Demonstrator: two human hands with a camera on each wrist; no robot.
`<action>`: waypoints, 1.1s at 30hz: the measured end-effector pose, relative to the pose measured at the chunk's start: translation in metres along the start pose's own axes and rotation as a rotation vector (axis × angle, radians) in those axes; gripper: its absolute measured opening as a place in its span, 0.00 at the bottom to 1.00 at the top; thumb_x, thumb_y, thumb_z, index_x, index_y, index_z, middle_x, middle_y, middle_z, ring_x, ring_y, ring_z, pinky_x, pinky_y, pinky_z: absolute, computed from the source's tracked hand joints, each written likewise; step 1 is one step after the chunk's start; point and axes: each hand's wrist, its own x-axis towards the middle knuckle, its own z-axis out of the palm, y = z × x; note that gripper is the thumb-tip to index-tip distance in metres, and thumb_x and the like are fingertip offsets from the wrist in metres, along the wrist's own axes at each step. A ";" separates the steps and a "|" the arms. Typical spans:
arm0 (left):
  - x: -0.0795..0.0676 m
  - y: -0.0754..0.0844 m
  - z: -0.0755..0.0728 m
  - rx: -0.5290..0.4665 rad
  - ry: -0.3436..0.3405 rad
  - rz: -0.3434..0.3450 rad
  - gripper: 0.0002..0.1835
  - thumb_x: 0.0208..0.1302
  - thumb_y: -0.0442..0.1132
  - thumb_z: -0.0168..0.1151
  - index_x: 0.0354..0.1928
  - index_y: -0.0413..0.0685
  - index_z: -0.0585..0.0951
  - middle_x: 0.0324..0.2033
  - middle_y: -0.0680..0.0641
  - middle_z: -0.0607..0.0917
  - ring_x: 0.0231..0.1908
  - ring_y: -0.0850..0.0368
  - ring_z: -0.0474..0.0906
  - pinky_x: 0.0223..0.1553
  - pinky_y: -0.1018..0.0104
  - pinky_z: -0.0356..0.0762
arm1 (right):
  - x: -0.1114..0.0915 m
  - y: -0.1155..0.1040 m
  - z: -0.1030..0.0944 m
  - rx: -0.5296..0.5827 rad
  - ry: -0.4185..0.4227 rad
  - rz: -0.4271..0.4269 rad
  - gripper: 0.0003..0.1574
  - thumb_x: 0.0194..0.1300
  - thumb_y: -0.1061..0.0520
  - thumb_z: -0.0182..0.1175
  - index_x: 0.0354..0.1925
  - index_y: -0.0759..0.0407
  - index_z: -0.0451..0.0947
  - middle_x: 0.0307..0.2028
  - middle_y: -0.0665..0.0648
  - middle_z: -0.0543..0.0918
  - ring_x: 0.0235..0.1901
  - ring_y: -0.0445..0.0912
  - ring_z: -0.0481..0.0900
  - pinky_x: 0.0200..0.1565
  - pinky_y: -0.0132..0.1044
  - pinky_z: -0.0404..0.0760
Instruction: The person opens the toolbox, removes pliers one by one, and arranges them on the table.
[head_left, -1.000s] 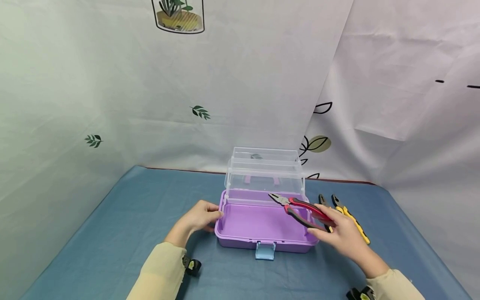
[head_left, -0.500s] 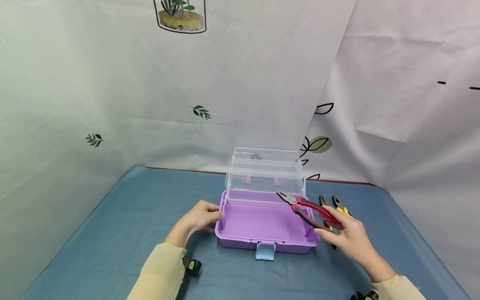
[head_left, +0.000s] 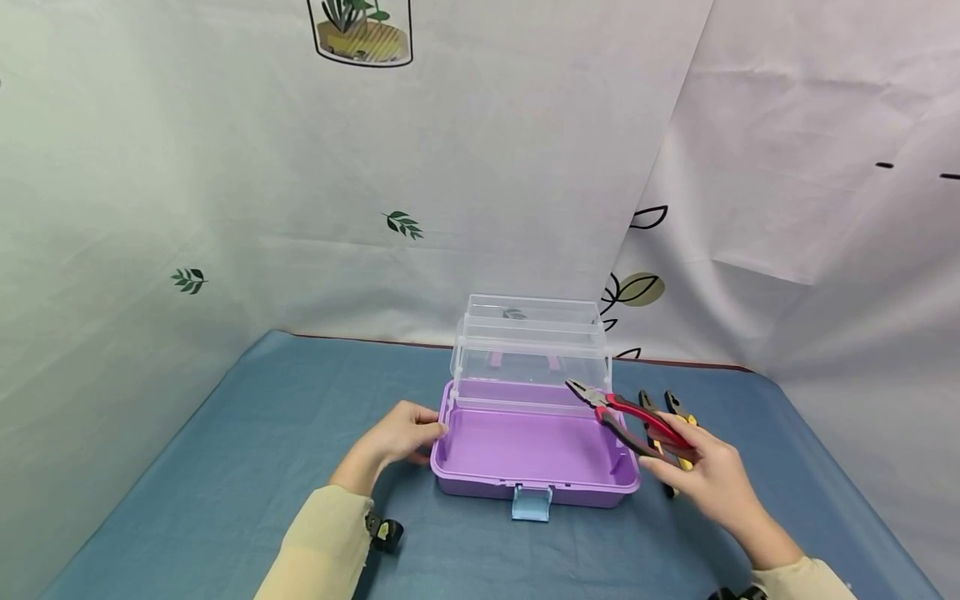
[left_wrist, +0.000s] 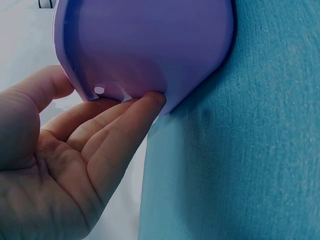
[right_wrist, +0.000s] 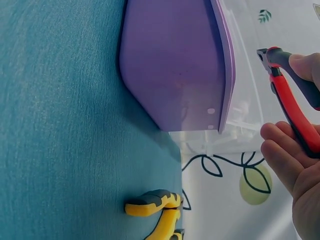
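Note:
A purple toolbox (head_left: 525, 442) stands on the table with its clear lid (head_left: 532, 333) raised at the back. My left hand (head_left: 397, 433) grips the toolbox's left side, thumb on the rim and fingers against the outer wall, as the left wrist view shows on the purple wall (left_wrist: 150, 45). In my right hand (head_left: 705, 471) are red-and-black pliers (head_left: 626, 417), held by the handles above the toolbox's right edge. Their jaws point left and away from me. In the right wrist view, the pliers (right_wrist: 295, 115) are clear of the purple wall (right_wrist: 172, 65).
Yellow-and-black pliers (head_left: 681, 410) lie on the blue cloth (head_left: 300, 433) right of the toolbox, partly behind my right hand; a second dark-jawed tool (head_left: 647, 402) lies beside them. A light blue latch (head_left: 532, 503) hangs at the toolbox front. A white fabric backdrop (head_left: 487, 167) rises behind.
My right hand has moved to the right with the red-and-black pliers, from over the toolbox towards its right edge. My left hand stays on the toolbox's left side.

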 end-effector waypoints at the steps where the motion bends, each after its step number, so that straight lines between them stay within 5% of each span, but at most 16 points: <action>1: 0.000 0.000 0.000 0.001 -0.001 0.002 0.18 0.64 0.35 0.56 0.52 0.30 0.78 0.40 0.35 0.85 0.35 0.55 0.82 0.31 0.58 0.85 | 0.000 0.000 0.000 -0.001 0.001 0.006 0.37 0.38 0.57 0.79 0.50 0.63 0.79 0.34 0.59 0.85 0.32 0.28 0.78 0.29 0.14 0.75; 16: -0.001 0.000 0.000 -0.029 -0.010 0.024 0.19 0.63 0.34 0.56 0.52 0.27 0.77 0.40 0.33 0.85 0.36 0.53 0.83 0.31 0.57 0.85 | -0.005 0.005 -0.008 -0.011 0.021 0.073 0.37 0.40 0.57 0.77 0.51 0.66 0.78 0.47 0.72 0.81 0.35 0.20 0.73 0.27 0.17 0.76; 33: -0.004 0.002 0.000 -0.024 -0.008 0.007 0.19 0.64 0.36 0.57 0.53 0.29 0.78 0.42 0.34 0.85 0.39 0.50 0.84 0.32 0.56 0.85 | -0.006 0.012 -0.019 -0.069 0.021 0.142 0.39 0.44 0.53 0.76 0.56 0.60 0.76 0.41 0.68 0.82 0.30 0.29 0.76 0.23 0.19 0.72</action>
